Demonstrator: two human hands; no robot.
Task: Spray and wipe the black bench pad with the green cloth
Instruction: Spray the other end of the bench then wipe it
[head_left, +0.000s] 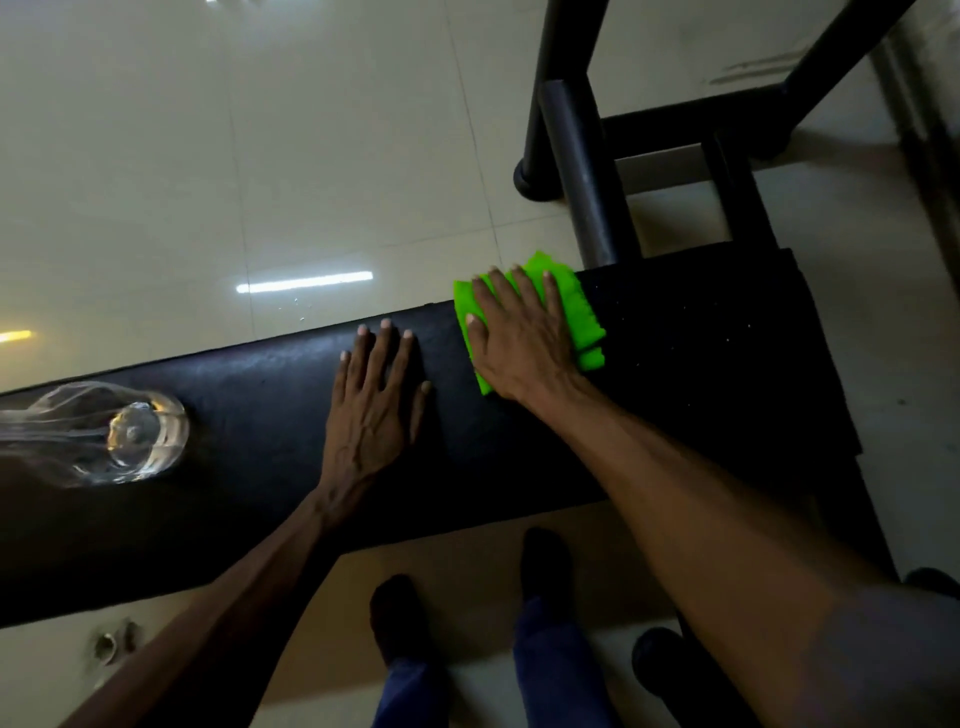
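1. Far left of the frame: we note a clear bottle (104, 431) on the black bench pad (249, 415), its outline smeared by the wide lens. We cannot make out a spray head, nor whether it stands or lies. Judgement: it is parked well apart from both hands so it stays out of the wiping path yet within reach for another spray.

2. Centre: our left hand (371, 410) lies flat on the pad, palm down, fingers spread and pointing toward the far edge. It holds nothing. Judgement: it is planted there as a brace, carrying body weight while we lean over the tabletop.

3. Right of centre: our right hand (524, 338) presses flat on the green cloth (576, 306), fingers extended and slightly fanned, pinning the cloth under the palm, not pinching it. The cloth looks folded into a pad; its edges show beyond the fingertips and at the hand's right side. It sits near the pad's far edge. Judgement: a flat palm spreads pressure across the whole fold, which suits wiping.

4. Right of the cloth: pale specks dot the pad surface (727, 338); droplets or dust, we cannot tell. Judgement: wiping is under way, with that stretch probably unwiped.

5. Upper right: the black metal frame (571, 156) stands on the tiled floor (208, 156).
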